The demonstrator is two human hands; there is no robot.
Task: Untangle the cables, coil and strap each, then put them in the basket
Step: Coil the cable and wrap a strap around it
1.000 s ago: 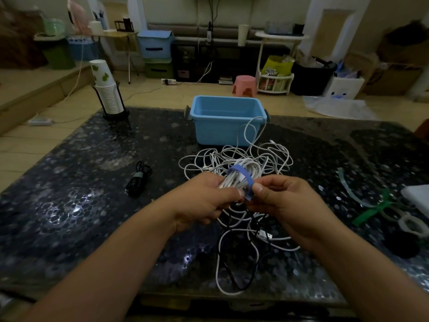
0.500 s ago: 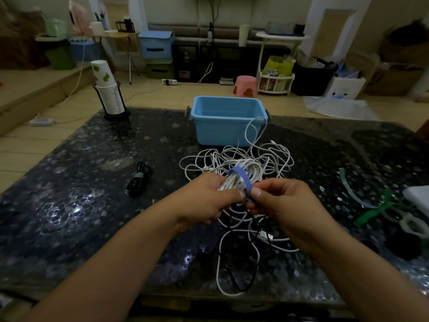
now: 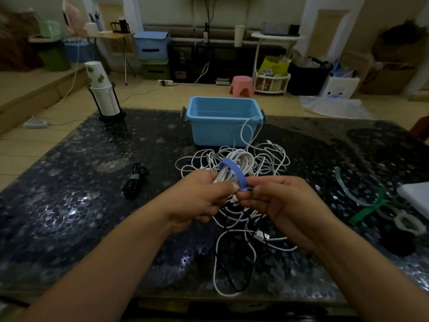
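A coiled white cable (image 3: 241, 162) is held above the table in my left hand (image 3: 199, 201), whose fingers curl round its lower part. A blue strap (image 3: 232, 169) loops over the coil. My right hand (image 3: 278, 203) pinches the strap's end just right of my left thumb. Beneath and behind the hands lies a tangle of white and black cables (image 3: 267, 156). The blue basket (image 3: 222, 119) stands behind the tangle, and one white loop rises against its front wall. A black coiled cable (image 3: 135, 180) with a pale strap lies to the left.
A holder with stacked paper cups (image 3: 104, 98) stands at the table's far left corner. Green and pale straps (image 3: 369, 205) and a white ring (image 3: 408, 225) lie at the right, beside a white flat object (image 3: 415, 196). A dark round object (image 3: 399, 242) sits near the right edge.
The strap's loop has been drawn lower round the coil, and my right hand's pinch has moved closer to my left thumb. Both hands stay in nearly the same place.
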